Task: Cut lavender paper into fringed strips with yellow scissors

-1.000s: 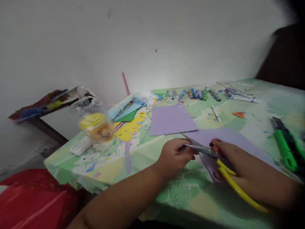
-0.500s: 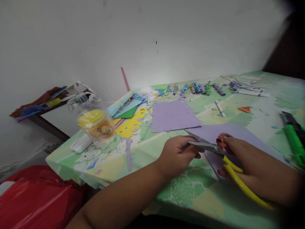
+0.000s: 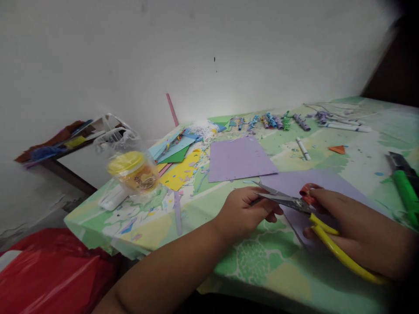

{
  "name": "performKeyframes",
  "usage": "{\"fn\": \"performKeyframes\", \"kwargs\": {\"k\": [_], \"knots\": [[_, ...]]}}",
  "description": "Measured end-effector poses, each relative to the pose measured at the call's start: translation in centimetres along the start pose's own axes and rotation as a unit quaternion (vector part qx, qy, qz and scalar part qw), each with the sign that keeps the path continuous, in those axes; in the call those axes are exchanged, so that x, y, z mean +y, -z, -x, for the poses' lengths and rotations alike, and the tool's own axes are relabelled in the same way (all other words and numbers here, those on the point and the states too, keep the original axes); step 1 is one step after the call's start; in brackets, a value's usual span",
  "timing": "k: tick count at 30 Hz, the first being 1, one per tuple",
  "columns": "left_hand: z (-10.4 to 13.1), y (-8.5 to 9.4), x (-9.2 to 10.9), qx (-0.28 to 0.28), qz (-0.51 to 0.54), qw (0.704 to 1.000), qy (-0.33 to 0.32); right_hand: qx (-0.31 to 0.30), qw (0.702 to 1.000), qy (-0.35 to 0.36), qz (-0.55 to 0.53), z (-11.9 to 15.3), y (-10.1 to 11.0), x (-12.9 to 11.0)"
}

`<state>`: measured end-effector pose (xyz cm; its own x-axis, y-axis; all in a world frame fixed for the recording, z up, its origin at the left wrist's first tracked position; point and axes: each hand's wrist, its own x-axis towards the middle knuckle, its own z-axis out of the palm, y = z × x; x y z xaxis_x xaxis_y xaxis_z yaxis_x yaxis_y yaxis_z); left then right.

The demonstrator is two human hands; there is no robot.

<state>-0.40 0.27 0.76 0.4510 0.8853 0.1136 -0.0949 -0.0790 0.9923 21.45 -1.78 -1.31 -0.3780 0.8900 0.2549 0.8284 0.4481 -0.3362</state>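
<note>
My right hand [image 3: 356, 226] is closed round the yellow-handled scissors [image 3: 340, 253]. A small red paper curl [image 3: 309, 192] is pinched between its thumb and fingers, beside the pivot. The scissor blades are slightly apart and point left, reaching across my left hand [image 3: 244, 209]. That hand has its fingers drawn together by the blade tips; what lies between them, if anything, is hidden. Under my right hand lies a sheet of purple paper [image 3: 324, 179], with a second purple sheet [image 3: 240, 159] just beyond it.
A clear bag holds a yellow-lidded tub [image 3: 132, 170] at the left. Coloured paper scraps [image 3: 180, 170] lie beside it. Curled paper rolls [image 3: 270, 120] line the back. A white marker [image 3: 303, 149], orange paper piece [image 3: 337, 149] and green-handled cutter [image 3: 404, 192] are farther right.
The scissor tips have come a little closer together. My right hand, with the scissors and red curl, has shifted slightly to the right; my left hand stays almost in place.
</note>
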Motion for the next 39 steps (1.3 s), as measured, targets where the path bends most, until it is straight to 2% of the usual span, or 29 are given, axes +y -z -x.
{"fn": "performKeyframes", "kwargs": {"k": [8,14,21,27,30,39], "knots": [[0.2,0.2,0.0,-0.023,0.023,0.999,0.016,0.02,0.999,0.036,0.026,0.2,-0.4,0.7],[0.1,0.3,0.3,-0.031,0.017,0.999,0.023,0.014,1.0,-0.003,-0.001,0.1,-0.2,0.6],[0.0,0.4,0.1,0.011,0.003,1.0,0.016,-0.041,0.998,-0.032,-0.041,-0.3,1.2,-1.5],[-0.1,0.1,0.1,0.038,0.0,0.999,0.024,-0.033,0.998,-0.03,-0.035,-0.2,0.7,-0.7],[-0.1,0.0,0.1,0.045,0.005,0.999,0.03,-0.048,0.998,-0.031,-0.031,-0.1,0.4,-0.4],[0.2,0.0,0.8,0.036,-0.042,0.995,0.081,-0.042,0.998,-0.017,-0.039,0.1,0.3,-0.5]]}}
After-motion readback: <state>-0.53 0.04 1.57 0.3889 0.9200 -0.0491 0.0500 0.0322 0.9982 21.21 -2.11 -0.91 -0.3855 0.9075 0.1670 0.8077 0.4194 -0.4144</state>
